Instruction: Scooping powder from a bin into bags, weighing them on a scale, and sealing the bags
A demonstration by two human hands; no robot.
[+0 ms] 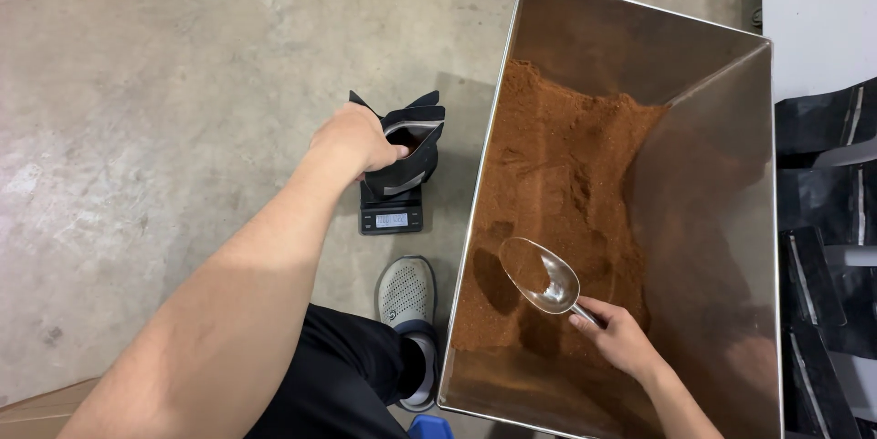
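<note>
Grey clog shoe (407,295) on concrete floor (155,101); black pouches (822,247) lie rightward.

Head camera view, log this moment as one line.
left hand: holds open black pouch on small black scale | right hand: grips metal scoop over brown powder in steel bin

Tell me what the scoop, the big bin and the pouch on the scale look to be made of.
Scoop: polished metal, likely steel; it mirrors light.
Bin: brushed sheet metal, with dull reflections and a thin folded rim.
Pouch: matte black flexible film, creased at its open top, with a paler lining; possibly foil-lined plastic.
</note>
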